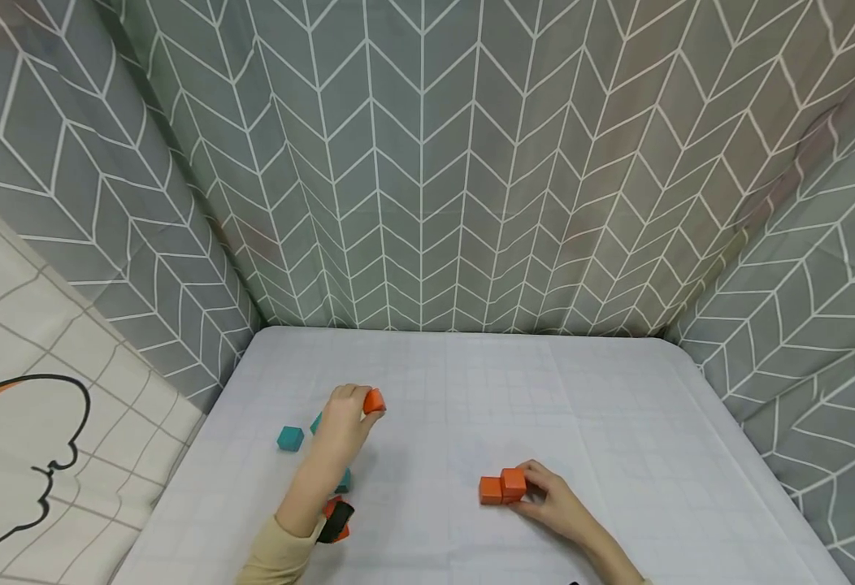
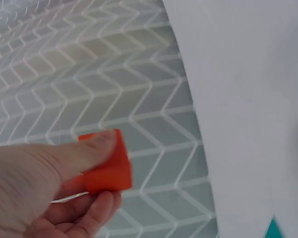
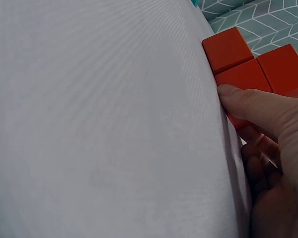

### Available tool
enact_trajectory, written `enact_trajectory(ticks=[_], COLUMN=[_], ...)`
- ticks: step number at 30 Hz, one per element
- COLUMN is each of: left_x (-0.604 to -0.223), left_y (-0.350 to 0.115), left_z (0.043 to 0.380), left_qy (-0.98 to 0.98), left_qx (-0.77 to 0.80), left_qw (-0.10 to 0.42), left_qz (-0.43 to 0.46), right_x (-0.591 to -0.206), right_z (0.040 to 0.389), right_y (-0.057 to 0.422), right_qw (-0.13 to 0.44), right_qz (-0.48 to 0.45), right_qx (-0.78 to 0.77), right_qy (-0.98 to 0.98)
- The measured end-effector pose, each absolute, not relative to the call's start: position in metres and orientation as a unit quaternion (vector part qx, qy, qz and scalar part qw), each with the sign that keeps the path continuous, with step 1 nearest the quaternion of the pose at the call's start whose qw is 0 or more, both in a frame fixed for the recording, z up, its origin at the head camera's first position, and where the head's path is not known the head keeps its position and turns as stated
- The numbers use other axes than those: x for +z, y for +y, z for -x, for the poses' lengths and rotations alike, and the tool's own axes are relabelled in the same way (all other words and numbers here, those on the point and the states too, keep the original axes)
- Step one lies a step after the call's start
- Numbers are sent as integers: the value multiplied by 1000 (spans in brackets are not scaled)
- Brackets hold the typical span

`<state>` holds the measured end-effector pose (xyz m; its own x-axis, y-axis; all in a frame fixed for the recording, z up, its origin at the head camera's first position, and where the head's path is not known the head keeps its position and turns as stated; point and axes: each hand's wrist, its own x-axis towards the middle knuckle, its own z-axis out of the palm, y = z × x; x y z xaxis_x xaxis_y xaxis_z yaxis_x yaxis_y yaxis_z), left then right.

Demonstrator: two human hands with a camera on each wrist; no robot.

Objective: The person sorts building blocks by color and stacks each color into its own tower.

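Observation:
My left hand (image 1: 341, 416) pinches an orange cube (image 2: 109, 168) between thumb and fingers, in the air over the left half of the table. At the centre right, two orange cubes (image 1: 490, 491) sit side by side on the cloth, and a third orange cube (image 1: 514, 483) rests on top of the right-hand one. My right hand (image 1: 552, 502) grips the lower right orange cube (image 3: 242, 78), its thumb across the near face and its fingers curled behind. The right wrist view shows these three cubes touching one another.
A teal cube (image 1: 290, 439) lies left of my left forearm. Two more teal cubes (image 1: 343, 482) are partly hidden by that arm. Orange pieces (image 1: 343, 533) show beneath the black wrist strap (image 1: 336, 522). A white cloth covers the table (image 1: 442, 406); patterned curtains (image 1: 420, 203) stand behind.

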<state>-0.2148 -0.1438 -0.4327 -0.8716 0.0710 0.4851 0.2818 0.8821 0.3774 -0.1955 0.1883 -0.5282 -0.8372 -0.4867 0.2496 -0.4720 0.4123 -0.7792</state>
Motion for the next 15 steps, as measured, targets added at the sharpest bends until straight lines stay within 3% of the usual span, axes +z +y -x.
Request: enact_trajectory(ticks=[15], left_x=[-478], left_y=[-53], left_z=[214], left_qy=[-926], left_qx=[-254], left_qw=[164], left_qz=[225], right_x=[-560], right_z=[208], right_y=[197], right_qw=[16], right_qz=[267], right_qx=[-458], right_qy=[848])
